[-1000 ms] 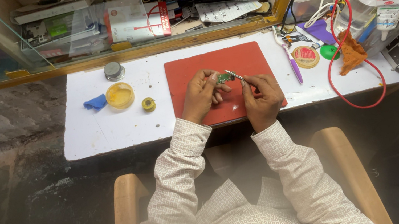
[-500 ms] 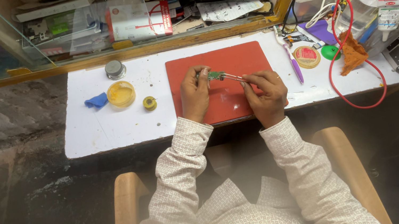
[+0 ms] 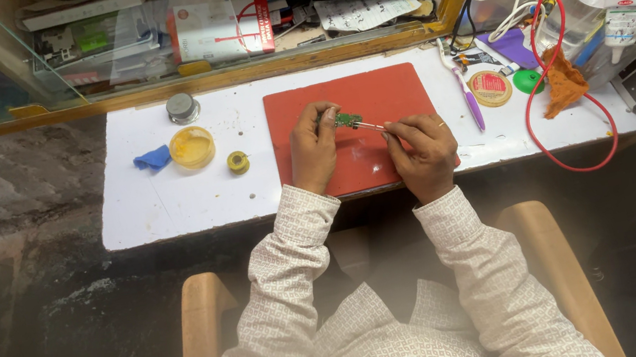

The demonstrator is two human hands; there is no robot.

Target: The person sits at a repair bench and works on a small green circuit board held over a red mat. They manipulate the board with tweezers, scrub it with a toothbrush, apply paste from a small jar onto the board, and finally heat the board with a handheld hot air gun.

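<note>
Head view
Circuit board: small green circuit board (image 3: 345,120), over the far middle of the red mat (image 3: 397,88), nearer the mat's far edge than its near edge.
Board axis: long axis roughly left to right, tilted slightly, right end a little nearer the person.
Board against hands: at the fingertips of the left hand (image 3: 314,147), just left of the right hand (image 3: 419,148), between the two hands.
Left hand: pinched on the board's left end, fingers curled, wrist toward the mat's near edge.
Right hand: clenched around thin metal tweezers (image 3: 370,124), tips pointing left and slightly away, touching the board's right end.
Mat: red, rectangular, on the white worktop (image 3: 167,204), its far edge close to the worktop's far edge.
Left of mat: yellow round tin (image 3: 191,147), small solder spool (image 3: 238,162), blue cloth scrap (image 3: 154,158), grey round lid (image 3: 182,106) near the far edge.
Right of mat: purple pen (image 3: 468,97) lying far to near, round red-rimmed tin (image 3: 490,87), orange cloth (image 3: 564,87), red cable (image 3: 578,135) looping toward the near right corner.
Sleeves: pale patterned, both forearms crossing the worktop's near edge.
</note>
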